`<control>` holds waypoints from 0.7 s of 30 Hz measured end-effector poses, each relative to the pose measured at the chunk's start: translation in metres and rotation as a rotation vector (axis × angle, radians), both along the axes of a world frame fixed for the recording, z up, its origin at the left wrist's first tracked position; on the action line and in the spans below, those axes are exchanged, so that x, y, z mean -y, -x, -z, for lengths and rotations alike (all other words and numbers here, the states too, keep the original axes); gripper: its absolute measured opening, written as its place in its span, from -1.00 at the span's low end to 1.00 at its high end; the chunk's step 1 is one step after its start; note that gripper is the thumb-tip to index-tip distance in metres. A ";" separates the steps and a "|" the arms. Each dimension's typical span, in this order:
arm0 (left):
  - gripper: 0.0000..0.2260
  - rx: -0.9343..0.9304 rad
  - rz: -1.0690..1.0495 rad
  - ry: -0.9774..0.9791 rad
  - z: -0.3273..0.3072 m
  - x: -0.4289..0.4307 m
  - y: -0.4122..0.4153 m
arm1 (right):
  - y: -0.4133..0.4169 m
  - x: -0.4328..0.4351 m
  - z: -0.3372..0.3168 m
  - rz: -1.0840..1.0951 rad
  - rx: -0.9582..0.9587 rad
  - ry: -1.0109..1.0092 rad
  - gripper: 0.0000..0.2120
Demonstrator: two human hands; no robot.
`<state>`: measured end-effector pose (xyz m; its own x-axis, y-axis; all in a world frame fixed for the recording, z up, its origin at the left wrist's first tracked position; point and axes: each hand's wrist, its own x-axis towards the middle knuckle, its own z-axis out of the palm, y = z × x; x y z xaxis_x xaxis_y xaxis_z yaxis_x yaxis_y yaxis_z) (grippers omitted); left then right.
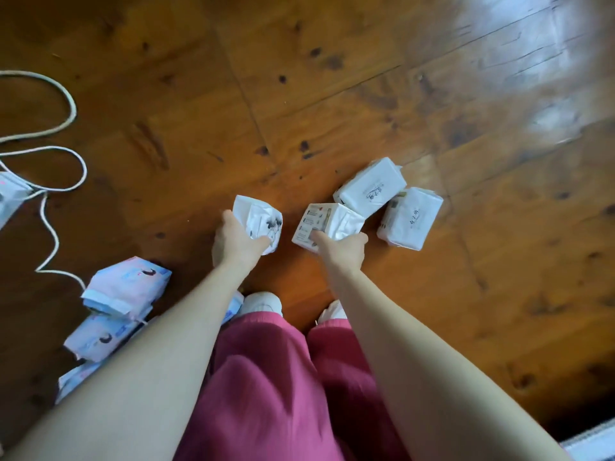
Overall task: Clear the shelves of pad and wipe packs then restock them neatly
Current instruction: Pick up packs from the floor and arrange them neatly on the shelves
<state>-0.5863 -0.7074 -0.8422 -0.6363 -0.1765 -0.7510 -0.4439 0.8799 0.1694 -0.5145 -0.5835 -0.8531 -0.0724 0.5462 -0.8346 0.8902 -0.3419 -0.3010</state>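
**While both hands grasp white packs, others lie on the wood floor**

Where the frame begins at bottom centre, wine-red trousers (273, 377) and two white shoes (261, 302) fill the view; at the lower left three pink-and-blue packs (128, 287) lie overlapping in a row, the left forearm crossing in front of them.

At mid-frame the left hand (238, 242) clasps a crumpled white pack (261, 221), thumb and fingers curled round it, its creased end turned up toward the camera; the right hand (342, 252) grips a printed white pack (327, 222) from below, its label side facing left; whether either pack rests on the floor I cannot tell.

Just right of that, two more white packs (371, 188) lie touching; the upper one's long axis runs lower left to upper right, the other tilts more steeply.

Farther off at the left edge sits a pale box (10, 197) with a looping white cable (71, 108); knotty floorboards (332, 94) stretch to glare at the upper right.
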 end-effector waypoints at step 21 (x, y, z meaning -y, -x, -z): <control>-0.68 -0.009 -0.451 -0.719 -0.440 -0.075 -0.038 | -0.107 -0.105 -0.465 0.298 -0.516 -0.150 -0.58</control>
<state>-0.5479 -0.6326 -0.4024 -0.6262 0.1031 -0.7728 -0.7225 0.2959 0.6248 -0.4080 -0.4786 -0.3879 -0.2723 0.7137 -0.6453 0.4895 -0.4746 -0.7315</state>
